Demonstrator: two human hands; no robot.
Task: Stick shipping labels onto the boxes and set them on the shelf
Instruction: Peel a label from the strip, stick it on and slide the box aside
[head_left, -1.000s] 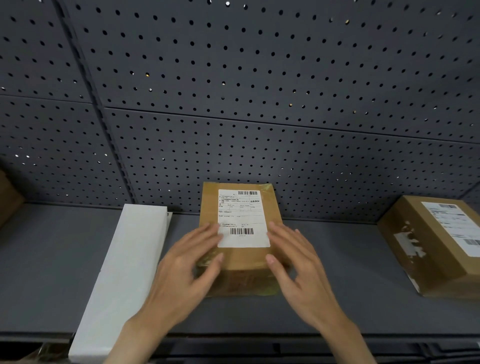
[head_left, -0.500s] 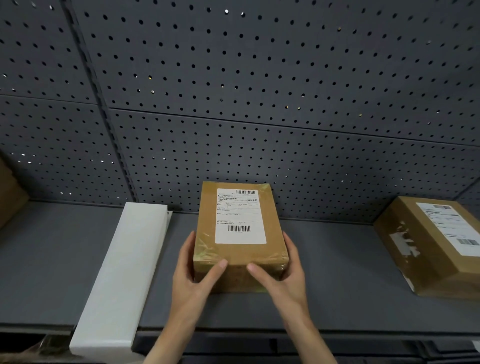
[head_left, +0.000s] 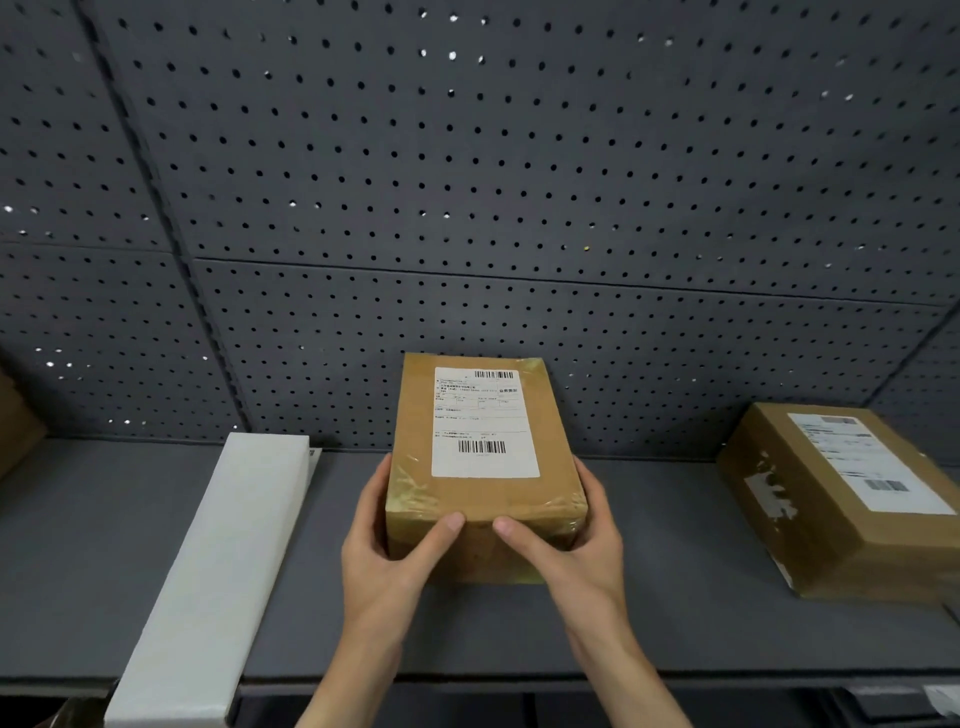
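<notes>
The person's left hand (head_left: 387, 551) and right hand (head_left: 574, 551) are gripping a tape-wrapped brown cardboard box (head_left: 483, 499) from either side at its near end, thumbs lying over the near top edge and fingers curling round the box's left and right walls. The box is sitting on the dark grey shelf (head_left: 104, 545) about midway along its length, its far end reaching close to the back edge, where the grey perforated back panel (head_left: 467, 182) is rising. A white shipping label with two barcodes (head_left: 483, 423) is lying flat on the box's top face, toward the far end.

Just to the left of the held box, a long white rectangular carton (head_left: 218, 571) is lying on the shelf, running from near the back edge out over the front edge. Well to the right, a larger brown cardboard box (head_left: 810, 519) with its own white label (head_left: 862, 462) and a torn patch of white tape is resting at an angle near the shelf's right end. At the far left edge, a corner of another brown box (head_left: 15, 421) is showing.
</notes>
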